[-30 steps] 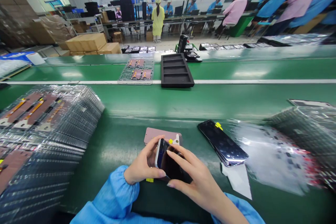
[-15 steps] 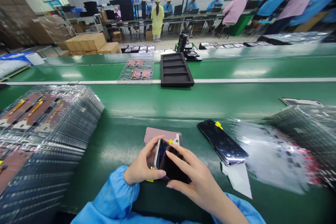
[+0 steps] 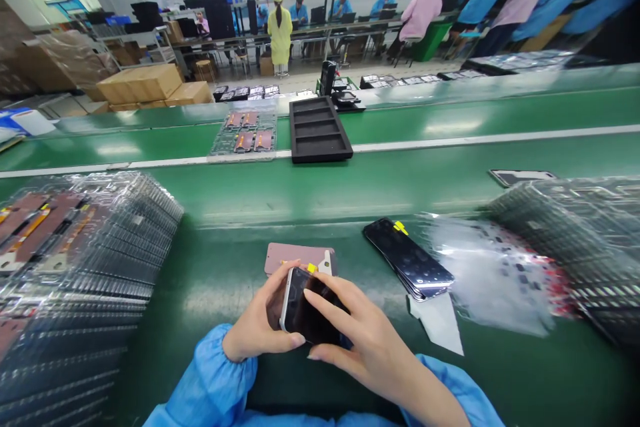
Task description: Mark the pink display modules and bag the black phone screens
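Head view: our left hand [image 3: 257, 327] and right hand [image 3: 375, 337] have fingers clamped on the tilted phone [image 3: 300, 317], above the worktop [image 3: 200, 273], near-edge side; looks light, stiff, slippery, fragile: we'd grip the side rims.

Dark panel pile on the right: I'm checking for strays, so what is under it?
A white sheet pokes out from under the near end of the dark pile; anything else beneath is covered.
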{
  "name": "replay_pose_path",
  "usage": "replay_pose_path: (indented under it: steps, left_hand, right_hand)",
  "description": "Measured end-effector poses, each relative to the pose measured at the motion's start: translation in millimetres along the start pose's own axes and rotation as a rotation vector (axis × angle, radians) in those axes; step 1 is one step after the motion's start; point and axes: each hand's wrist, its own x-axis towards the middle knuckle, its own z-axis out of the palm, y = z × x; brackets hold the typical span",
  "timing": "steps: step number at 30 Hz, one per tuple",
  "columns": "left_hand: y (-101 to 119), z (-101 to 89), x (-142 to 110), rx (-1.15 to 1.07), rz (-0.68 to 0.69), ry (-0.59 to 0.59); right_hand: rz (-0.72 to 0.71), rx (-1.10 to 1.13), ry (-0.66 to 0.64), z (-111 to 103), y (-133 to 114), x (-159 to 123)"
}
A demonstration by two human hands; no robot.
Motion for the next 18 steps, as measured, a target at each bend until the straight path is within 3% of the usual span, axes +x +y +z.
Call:
replay_pose_path:
  steps: [18]
  left_hand:
    - [4.6, 0.3, -1.7, -0.008, -0.011, -0.029]
  right_hand:
    - [0.007, -0.064, -0.032, -9.3, -9.6, 3.5]
